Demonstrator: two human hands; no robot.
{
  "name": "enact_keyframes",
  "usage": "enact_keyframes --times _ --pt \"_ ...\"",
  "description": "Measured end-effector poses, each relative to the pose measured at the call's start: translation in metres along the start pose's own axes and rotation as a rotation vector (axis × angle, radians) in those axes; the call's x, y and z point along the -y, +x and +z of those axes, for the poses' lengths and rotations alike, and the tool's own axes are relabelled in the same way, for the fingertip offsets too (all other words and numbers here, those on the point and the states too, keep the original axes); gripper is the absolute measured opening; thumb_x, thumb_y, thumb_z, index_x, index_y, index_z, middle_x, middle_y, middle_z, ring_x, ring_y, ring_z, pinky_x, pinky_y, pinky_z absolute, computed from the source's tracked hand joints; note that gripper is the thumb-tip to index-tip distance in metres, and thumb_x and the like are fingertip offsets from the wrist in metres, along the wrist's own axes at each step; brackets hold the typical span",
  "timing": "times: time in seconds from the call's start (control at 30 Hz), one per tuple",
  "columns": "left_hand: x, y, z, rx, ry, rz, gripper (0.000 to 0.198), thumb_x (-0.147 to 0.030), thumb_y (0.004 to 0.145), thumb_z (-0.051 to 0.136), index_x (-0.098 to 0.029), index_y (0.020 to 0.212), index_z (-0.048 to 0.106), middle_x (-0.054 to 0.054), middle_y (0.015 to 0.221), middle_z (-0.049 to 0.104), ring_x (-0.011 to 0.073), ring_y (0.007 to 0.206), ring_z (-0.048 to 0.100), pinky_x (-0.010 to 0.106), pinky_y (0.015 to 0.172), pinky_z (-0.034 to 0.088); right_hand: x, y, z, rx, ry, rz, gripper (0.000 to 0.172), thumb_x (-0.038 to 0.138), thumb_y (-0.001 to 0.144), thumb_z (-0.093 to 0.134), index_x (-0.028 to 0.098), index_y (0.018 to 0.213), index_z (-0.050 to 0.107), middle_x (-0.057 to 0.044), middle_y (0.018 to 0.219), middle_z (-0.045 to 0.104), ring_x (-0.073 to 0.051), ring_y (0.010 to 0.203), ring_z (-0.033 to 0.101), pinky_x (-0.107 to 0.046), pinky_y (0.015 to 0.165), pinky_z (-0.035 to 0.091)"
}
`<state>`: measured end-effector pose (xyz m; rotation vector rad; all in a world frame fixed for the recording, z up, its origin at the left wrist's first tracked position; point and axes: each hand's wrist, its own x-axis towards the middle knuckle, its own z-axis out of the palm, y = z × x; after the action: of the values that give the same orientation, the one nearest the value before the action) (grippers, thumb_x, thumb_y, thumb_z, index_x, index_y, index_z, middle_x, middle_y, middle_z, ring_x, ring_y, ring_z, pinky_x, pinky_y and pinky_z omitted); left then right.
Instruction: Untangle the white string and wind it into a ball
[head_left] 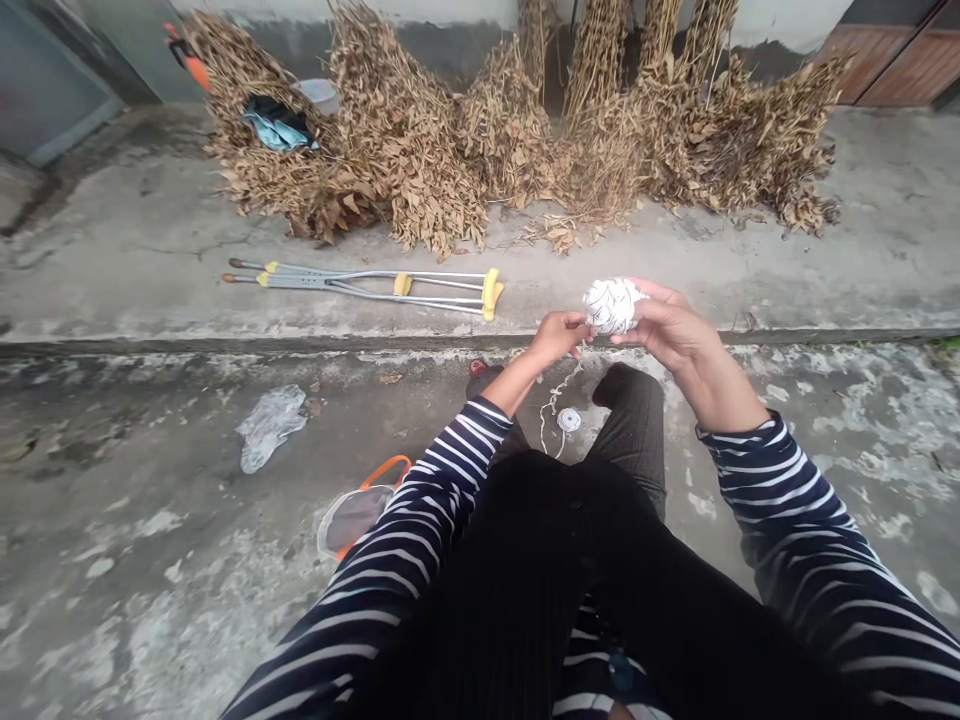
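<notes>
In front of me at the step's edge, my right hand (667, 325) holds a white ball of cord (613, 306) with dark flecks, its fingers wrapped around the right side. My left hand (559, 337) is closed at the ball's lower left, its fingertips pinching the cord there. A loose length of white cord (553, 400) hangs below my left hand and trails onto the ground between my legs. Beside that trailing length lies a small round white coil (569, 420) with a dark centre.
Two grey crutches with yellow pads (405, 285) lie on the raised concrete step (150, 240). Dried plant bundles (427, 150) lean along the wall. To my left are a crumpled clear plastic bag (271, 428) and an orange-edged see-through container (356, 520), partly behind my sleeve.
</notes>
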<state>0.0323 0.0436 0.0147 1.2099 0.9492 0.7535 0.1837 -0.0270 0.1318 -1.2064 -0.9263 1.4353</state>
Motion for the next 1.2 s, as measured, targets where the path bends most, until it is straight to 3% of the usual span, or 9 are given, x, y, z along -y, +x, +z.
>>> enact_keyframes --times 0.1,0.3,0.47,0.53,0.63,0.8,1.0,1.2 --pt "0.005 -0.006 0.006 0.046 -0.114 -0.021 0.007 -0.007 0.086 0.065 -0.010 0.080 0.068 0.003 0.072 0.071 0.0117 0.065 0.066 0.022 0.055 0.055 -0.001 0.002 0.000 -0.016 -0.040 -0.027 0.044 0.016 0.057 0.079 0.021 0.100 0.075 -0.003 0.085 0.076 -0.022 0.072 0.072 -0.040 0.063 0.068" --pt "0.005 -0.032 0.019 0.096 -0.121 -0.102 0.016 -0.010 0.089 0.060 -0.013 0.073 0.062 -0.002 0.055 0.059 0.0086 0.047 0.058 0.022 0.052 0.054 -0.013 0.021 -0.007 -0.183 -0.203 -0.242 0.046 0.020 0.057 0.078 0.022 0.103 0.072 -0.003 0.095 0.073 -0.024 0.083 0.070 -0.042 0.071 0.064" --pt "0.003 -0.053 0.020 0.093 0.060 -0.061 0.021 -0.010 0.087 0.057 -0.015 0.066 0.059 -0.002 0.053 0.059 0.0073 0.044 0.054 0.019 0.047 0.046 -0.044 0.051 -0.028 -0.425 -0.688 -0.511 0.048 0.019 0.060 0.074 0.021 0.109 0.072 -0.008 0.103 0.071 -0.030 0.100 0.066 -0.050 0.095 0.057" --pt "0.001 -0.060 0.017 0.129 0.138 -0.049 0.019 -0.010 0.086 0.057 -0.015 0.067 0.059 -0.001 0.054 0.061 0.0073 0.045 0.055 0.018 0.048 0.044 -0.057 0.057 -0.037 -0.455 -0.882 -0.575 0.046 0.017 0.066 0.071 0.022 0.112 0.073 -0.011 0.110 0.068 -0.032 0.107 0.063 -0.052 0.103 0.052" --pt "-0.006 -0.066 0.007 0.181 0.180 -0.046 0.017 -0.011 0.085 0.055 -0.015 0.069 0.061 -0.001 0.056 0.063 0.0081 0.047 0.057 0.018 0.049 0.043 -0.075 0.057 -0.046 -0.386 -1.060 -0.638 0.045 0.014 0.073 0.064 0.023 0.116 0.072 -0.014 0.114 0.064 -0.035 0.115 0.058 -0.055 0.107 0.048" --pt "-0.031 -0.063 -0.017 0.186 0.349 0.071 0.018 -0.018 0.086 0.056 -0.014 0.070 0.064 0.001 0.061 0.068 0.0089 0.052 0.059 0.020 0.054 0.043 -0.101 0.040 -0.048 -0.082 -1.133 -0.685 0.047 0.013 0.076 0.059 0.020 0.120 0.073 -0.015 0.117 0.064 -0.035 0.116 0.057 -0.054 0.105 0.048" --pt "-0.055 -0.037 -0.039 0.150 0.783 0.293 0.027 -0.021 0.088 0.054 -0.015 0.064 0.065 -0.001 0.059 0.064 0.0115 0.057 0.054 0.025 0.061 0.038 -0.106 0.023 -0.035 0.052 -0.915 -0.549 0.051 0.011 0.066 0.062 0.023 0.113 0.076 -0.009 0.116 0.070 -0.030 0.107 0.063 -0.046 0.095 0.052" --pt "-0.040 -0.017 -0.043 0.242 0.709 0.266 0.028 -0.022 0.094 0.053 -0.015 0.070 0.065 0.000 0.064 0.066 0.0113 0.060 0.057 0.024 0.065 0.040 -0.096 0.009 -0.023 0.041 -0.569 -0.298 0.052 0.016 0.056 0.071 0.019 0.107 0.076 -0.004 0.099 0.071 -0.021 0.083 0.063 -0.035 0.078 0.052"
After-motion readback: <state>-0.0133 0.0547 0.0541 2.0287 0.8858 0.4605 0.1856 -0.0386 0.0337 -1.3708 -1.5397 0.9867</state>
